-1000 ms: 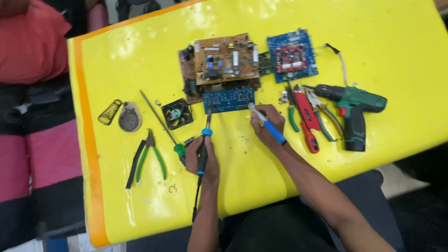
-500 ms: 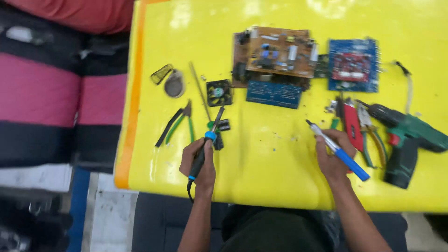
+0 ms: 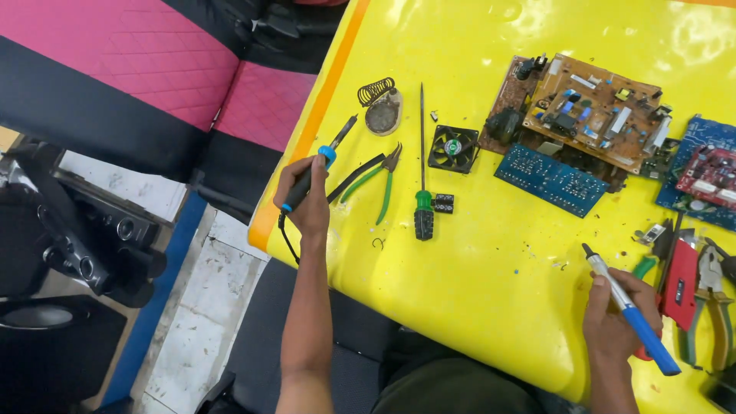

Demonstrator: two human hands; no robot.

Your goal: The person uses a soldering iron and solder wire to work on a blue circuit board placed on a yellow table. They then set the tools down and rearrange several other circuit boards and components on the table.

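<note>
Left hand (image 3: 307, 203): fingers closed on soldering iron (image 3: 318, 167), left of green screwdriver (image 3: 422, 165).
Right hand (image 3: 617, 322): fingers wrapped around blue pen tool (image 3: 630, 318), right of screwdriver.
Handling: iron light, rigid; likely best gripped at insulated handle, clear of tip.

The right frame edge cuts off the red-and-blue circuit board (image 3: 709, 180).

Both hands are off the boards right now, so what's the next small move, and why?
Probably bring the soldering iron in the left hand toward its coil stand: the tip hangs in the air near it, while the boards lie well away.
</note>
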